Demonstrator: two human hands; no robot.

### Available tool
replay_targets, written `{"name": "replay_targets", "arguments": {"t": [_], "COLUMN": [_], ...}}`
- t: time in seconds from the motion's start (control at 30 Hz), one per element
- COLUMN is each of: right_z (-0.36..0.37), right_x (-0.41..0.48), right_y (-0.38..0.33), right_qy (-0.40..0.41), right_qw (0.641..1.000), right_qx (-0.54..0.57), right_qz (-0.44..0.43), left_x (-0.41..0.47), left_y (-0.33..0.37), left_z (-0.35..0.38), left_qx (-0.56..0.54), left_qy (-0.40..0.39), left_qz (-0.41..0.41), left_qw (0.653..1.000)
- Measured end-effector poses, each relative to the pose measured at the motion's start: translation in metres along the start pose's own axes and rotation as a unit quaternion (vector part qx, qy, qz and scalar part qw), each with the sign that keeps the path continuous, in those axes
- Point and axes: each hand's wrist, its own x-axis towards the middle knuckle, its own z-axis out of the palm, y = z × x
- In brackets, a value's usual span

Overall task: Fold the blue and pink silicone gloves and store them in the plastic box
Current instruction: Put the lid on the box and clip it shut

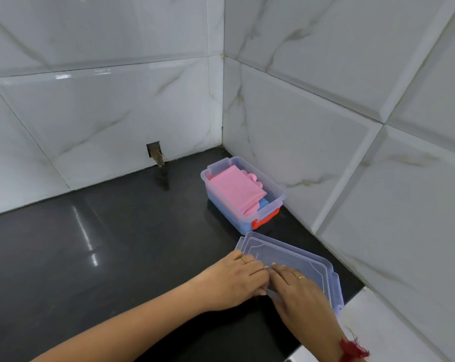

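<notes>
Both hands, left hand [236, 279] and right hand [296, 291], flat, grasping nothing, on lid [309, 259], gloves [234, 190] in box [278, 190] beyond.

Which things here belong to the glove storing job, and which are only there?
Belong to the job:
pink glove
blue glove
plastic box
lid
left hand
right hand

Only there:
hole in the wall tile
black counter

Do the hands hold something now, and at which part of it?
Both hands, left hand and right hand, lie on the near end of the clear lid. Whether the fingers actually grip its edge cannot be told.
</notes>
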Motion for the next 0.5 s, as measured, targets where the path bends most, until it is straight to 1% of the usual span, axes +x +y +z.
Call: {"name": "replay_targets", "arguments": {"t": [0.07, 0.13, 0.17, 0.2, 0.23, 0.3, 0.37, 0.4, 0.43, 0.47, 0.5], "right_z": [-0.008, -0.022, -0.026, -0.031, -0.032, -0.027, -0.034, -0.039, -0.043, -0.046, -0.051], "right_x": [0.002, 0.002, 0.002, 0.002, 0.002, 0.007, 0.013, 0.014, 0.024, 0.034, 0.039], "right_y": [-0.004, -0.011, -0.015, -0.02, -0.022, -0.02, -0.018, -0.017, -0.023, -0.027, -0.023], "right_qy": [-0.015, 0.021, 0.044, 0.008, -0.003, -0.001, 0.02, 0.039, 0.048, 0.061, 0.082], "right_qw": [1.0, 0.999, 0.999, 1.0, 1.0, 1.0, 1.0, 0.998, 0.996, 0.993, 0.989], "right_qx": [-0.023, -0.034, -0.03, -0.026, -0.027, -0.014, 0.008, 0.039, 0.066, 0.085, 0.118], "right_qz": [0.004, -0.007, 0.003, 0.016, 0.013, -0.004, -0.015, -0.015, -0.035, -0.051, -0.044], "left_x": [-0.007, -0.018, -0.024, -0.031, -0.036, -0.046, -0.053, -0.053, -0.061, -0.067, -0.065], "left_y": [-0.001, -0.004, -0.008, -0.013, -0.016, -0.023, -0.03, -0.034, -0.041, -0.049, -0.055], "left_z": [-0.017, -0.035, -0.041, -0.046, -0.049, -0.05, -0.044, -0.04, -0.038, -0.036, -0.033], "left_qx": [0.005, -0.007, -0.019, -0.027, -0.025, -0.025, -0.06, -0.084, -0.101, -0.123, -0.159], "left_qy": [0.028, 0.056, 0.076, 0.094, 0.11, 0.138, 0.164, 0.179, 0.205, 0.237, 0.266], "left_qz": [-0.012, -0.038, -0.058, -0.079, -0.098, -0.129, -0.156, -0.171, -0.205, -0.246, -0.279], "left_qw": [1.0, 0.998, 0.995, 0.992, 0.989, 0.982, 0.972, 0.965, 0.952, 0.932, 0.909]}}
